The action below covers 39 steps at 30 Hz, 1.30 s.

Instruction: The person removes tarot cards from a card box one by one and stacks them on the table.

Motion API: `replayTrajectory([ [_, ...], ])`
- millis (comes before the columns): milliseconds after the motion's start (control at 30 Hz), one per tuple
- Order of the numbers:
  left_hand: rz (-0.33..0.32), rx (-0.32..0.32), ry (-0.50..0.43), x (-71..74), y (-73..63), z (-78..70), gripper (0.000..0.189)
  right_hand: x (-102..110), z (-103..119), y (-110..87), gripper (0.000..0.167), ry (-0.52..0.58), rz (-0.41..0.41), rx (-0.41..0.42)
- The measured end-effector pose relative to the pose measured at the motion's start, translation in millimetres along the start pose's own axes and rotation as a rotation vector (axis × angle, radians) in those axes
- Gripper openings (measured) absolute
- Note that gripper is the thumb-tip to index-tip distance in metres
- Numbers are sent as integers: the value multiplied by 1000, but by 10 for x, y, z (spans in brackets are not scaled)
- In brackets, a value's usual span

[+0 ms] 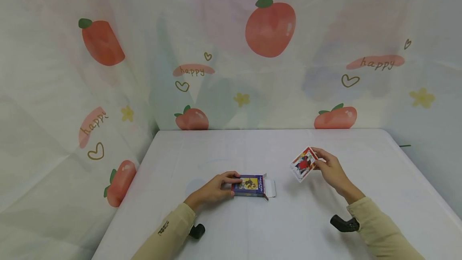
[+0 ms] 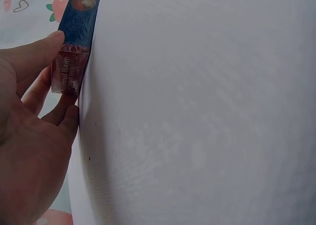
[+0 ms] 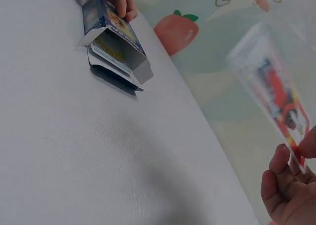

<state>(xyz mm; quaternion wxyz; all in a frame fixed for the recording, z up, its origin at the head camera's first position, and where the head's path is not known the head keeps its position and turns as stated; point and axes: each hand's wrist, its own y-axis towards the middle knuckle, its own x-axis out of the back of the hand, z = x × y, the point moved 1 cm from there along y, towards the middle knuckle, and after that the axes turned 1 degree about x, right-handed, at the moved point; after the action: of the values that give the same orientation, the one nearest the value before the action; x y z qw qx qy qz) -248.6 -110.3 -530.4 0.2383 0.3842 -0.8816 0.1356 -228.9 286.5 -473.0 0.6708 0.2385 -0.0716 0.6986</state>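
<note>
A dark blue card box (image 1: 247, 191) with a yellow picture lies on the white table, its end flaps folded out to the right. My left hand (image 1: 214, 187) grips its closed left end, thumb on one side and fingers on the other. Through the mouth of the box, the right wrist view shows a card (image 3: 111, 52) inside. Up off the table at the right, my right hand (image 1: 333, 171) pinches a playing card (image 1: 302, 165) by one edge, between thumb and fingers. This card has a red and black picture with a white border; whether others lie behind it I cannot tell.
The white table (image 1: 260, 232) runs back to a cloth backdrop (image 1: 223, 31) printed with red fruit, hearts and the word "happy". Black devices (image 1: 344, 224) sit at both wrists, below the beige sleeves (image 1: 382, 224).
</note>
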Motion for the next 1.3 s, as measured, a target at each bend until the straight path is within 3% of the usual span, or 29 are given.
replayTrajectory([
  [667, -4, -9, 23, 1, -11, -1, 47, 80, -23, 53, 35, -101, 14, -14],
  [1067, 0, -6, 7, 18, -1, -12, 47, 33, -134, 190, 39, -138, 76, -127],
  [1300, 7, -3, 10, 15, -2, -24, 47, -14, -226, 259, 40, -65, 135, -192],
])
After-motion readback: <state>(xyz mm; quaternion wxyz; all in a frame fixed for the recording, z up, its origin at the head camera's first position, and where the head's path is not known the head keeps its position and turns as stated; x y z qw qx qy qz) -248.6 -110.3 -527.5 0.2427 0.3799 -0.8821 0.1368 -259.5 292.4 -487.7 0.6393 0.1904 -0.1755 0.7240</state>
